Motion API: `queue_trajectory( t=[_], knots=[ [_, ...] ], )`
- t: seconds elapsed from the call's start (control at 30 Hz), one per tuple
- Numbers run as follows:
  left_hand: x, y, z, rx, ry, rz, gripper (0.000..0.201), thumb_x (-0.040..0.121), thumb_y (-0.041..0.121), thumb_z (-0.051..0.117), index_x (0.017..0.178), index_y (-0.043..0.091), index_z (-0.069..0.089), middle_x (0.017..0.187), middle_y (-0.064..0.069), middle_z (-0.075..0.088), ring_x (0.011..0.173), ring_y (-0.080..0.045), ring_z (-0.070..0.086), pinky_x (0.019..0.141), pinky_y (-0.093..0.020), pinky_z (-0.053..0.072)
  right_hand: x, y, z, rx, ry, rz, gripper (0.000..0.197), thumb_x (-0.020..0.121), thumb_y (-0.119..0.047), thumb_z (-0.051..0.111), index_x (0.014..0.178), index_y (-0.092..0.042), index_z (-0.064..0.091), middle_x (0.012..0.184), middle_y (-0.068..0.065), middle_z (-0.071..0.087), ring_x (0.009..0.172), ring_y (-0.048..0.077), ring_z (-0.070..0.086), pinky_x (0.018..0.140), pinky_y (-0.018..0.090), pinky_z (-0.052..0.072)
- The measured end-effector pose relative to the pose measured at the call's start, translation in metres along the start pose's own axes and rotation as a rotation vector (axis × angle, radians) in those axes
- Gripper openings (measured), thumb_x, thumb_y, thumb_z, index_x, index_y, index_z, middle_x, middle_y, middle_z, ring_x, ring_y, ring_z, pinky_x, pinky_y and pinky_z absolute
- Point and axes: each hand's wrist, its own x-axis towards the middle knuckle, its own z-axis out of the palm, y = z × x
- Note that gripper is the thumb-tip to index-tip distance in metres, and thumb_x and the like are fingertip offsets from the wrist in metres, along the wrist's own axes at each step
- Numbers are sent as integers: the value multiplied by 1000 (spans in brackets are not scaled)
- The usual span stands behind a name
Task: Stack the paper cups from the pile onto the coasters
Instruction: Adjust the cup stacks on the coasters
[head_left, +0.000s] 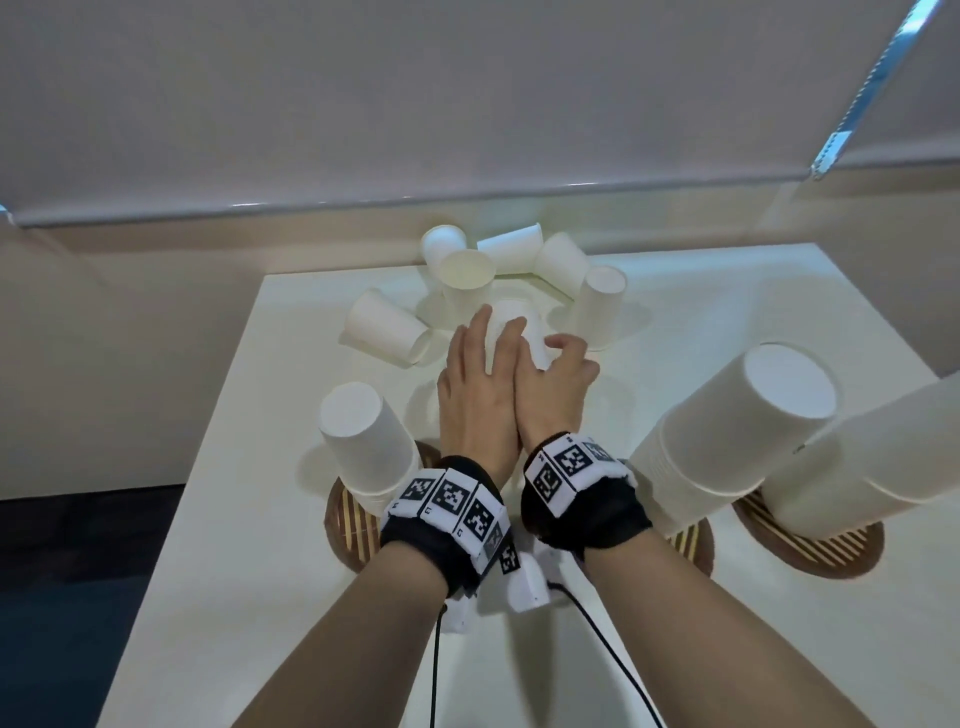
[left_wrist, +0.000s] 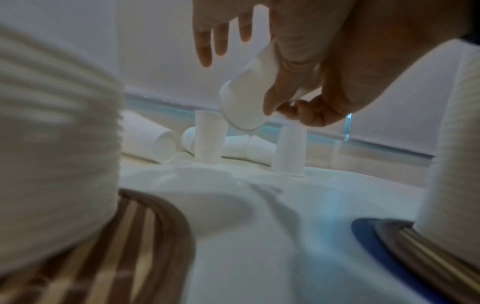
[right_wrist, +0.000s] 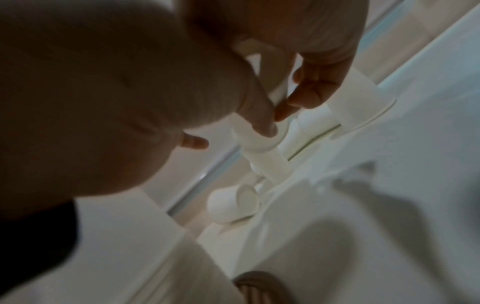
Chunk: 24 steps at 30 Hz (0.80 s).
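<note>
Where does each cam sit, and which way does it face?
Head: above, looking forward and down at the table; both forearms, left hand and right hand show.
Left wrist: low, facing the pile; fingers show.
Right wrist: low, tilted; both hands show, blurred.
Shared: the held cup.

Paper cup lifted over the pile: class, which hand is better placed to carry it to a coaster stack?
Probably the right hand: its fingers curl round the paper cup, while the left hand only lies against it with straight fingers.
</note>
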Motion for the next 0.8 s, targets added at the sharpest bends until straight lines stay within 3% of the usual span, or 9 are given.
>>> queue_trajectory(
  t=[0.07,0.17,0.23,0.33,0.4,0.47,0.6,0.7,0.8],
  knots=[
    [-2,5,-10,20,-6,18,48,93,23,54,139,23,41,153,-1,27,142,-28,21,105,-41,30,-12,-4,-8,12,-20,-66,31,89,-40,49,110,-17,49,113,-1,45,74,8,53,81,31,44],
    [-3,12,-32,-2,17,60,49,84,15,65,131,15,51,142,-4,46,136,-34,33,101,-48,37,-29,-18,-19,138,-27,-158,32,89,-43,42,92,-14,56,102,7,61,84,16,56,82,32,46],
    [-4,17,-52,-53,71,98,55,75,11,72,127,12,53,132,-5,54,126,-34,44,97,-46,44,-35,-30,-26,228,-33,-171,37,93,-42,38,82,-13,58,84,3,62,72,15,54,72,28,43],
    [-8,24,-99,-107,259,60,59,74,23,72,129,16,50,121,-2,57,109,-23,54,80,-28,45,-35,-42,-36,187,-114,-158,37,96,-37,39,75,-15,59,68,-5,57,59,17,53,62,28,42],
    [-12,25,-136,-100,407,32,57,71,33,71,124,24,50,113,2,59,102,-19,56,72,-26,42,-30,-40,-38,88,-169,-160,29,93,-29,44,76,-13,61,68,-5,57,67,24,58,68,34,45],
    [-17,21,-168,-108,455,-42,55,68,35,70,119,28,52,108,2,59,101,-20,56,73,-27,41,-26,-35,-38,-29,-222,-148,22,87,-23,48,82,-8,63,72,-2,58,81,32,64,73,38,49],
    [-24,0,-188,68,166,-272,56,69,35,71,121,32,49,112,1,57,106,-23,53,79,-31,41,-29,-25,-34,-225,-362,-123,13,84,-21,51,75,-15,59,81,3,62,89,33,67,76,38,52],
    [-31,-17,-177,151,-89,-307,55,72,39,67,123,34,45,112,2,55,103,-24,55,81,-33,43,-32,-22,-29,-341,-438,-123,13,85,-19,49,74,-15,55,83,4,61,89,31,67,70,30,47],
    [-32,-32,-165,115,-214,-300,54,78,47,64,126,36,42,115,3,52,107,-22,54,82,-33,43,-31,-21,-23,-417,-493,-126,11,87,-19,49,80,-13,56,86,5,62,92,30,67,70,28,46]
  ],
)
